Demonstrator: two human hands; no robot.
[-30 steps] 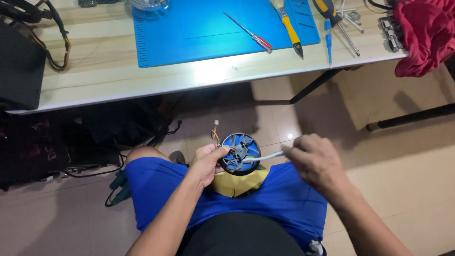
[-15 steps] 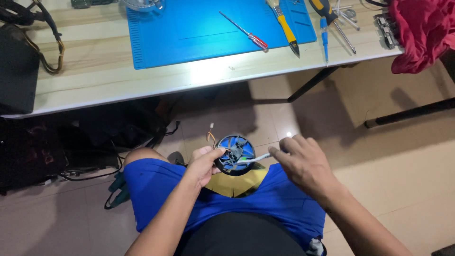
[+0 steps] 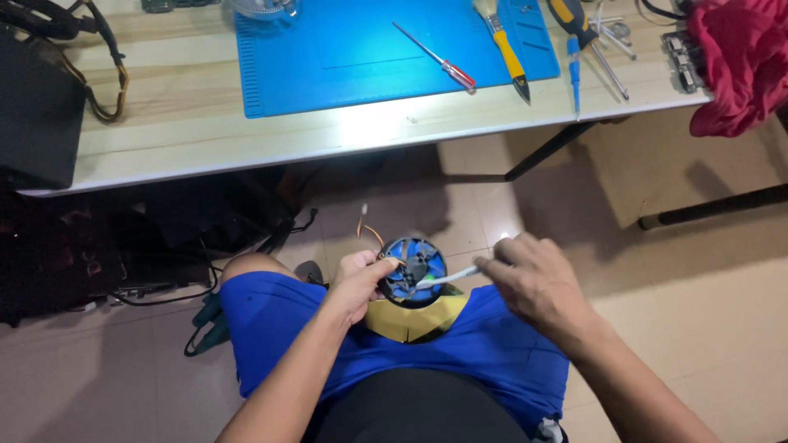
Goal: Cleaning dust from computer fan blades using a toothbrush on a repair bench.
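A small round blue fan [image 3: 417, 269] rests over my lap, with thin orange wires [image 3: 368, 226] curling up from its left side. My left hand [image 3: 358, 283] grips the fan's left rim. My right hand [image 3: 538, 283] holds a thin white tool [image 3: 447, 276], which looks like a small brush, by its handle. The tool's tip reaches into the fan blades. Under the fan lies a yellow patch on my blue shorts [image 3: 271, 316].
Ahead stands a light wooden table [image 3: 180, 123] with a blue mat [image 3: 369, 53], a red-handled screwdriver [image 3: 439, 59], a yellow-handled tool [image 3: 507, 51], other tools and a red cloth [image 3: 739, 61]. A black box [image 3: 37, 115] sits at its left. Cables lie underneath.
The fan and both hands have shifted slightly left in view; my right hand has drawn closer, and the white tool's tip has moved further into the blades.
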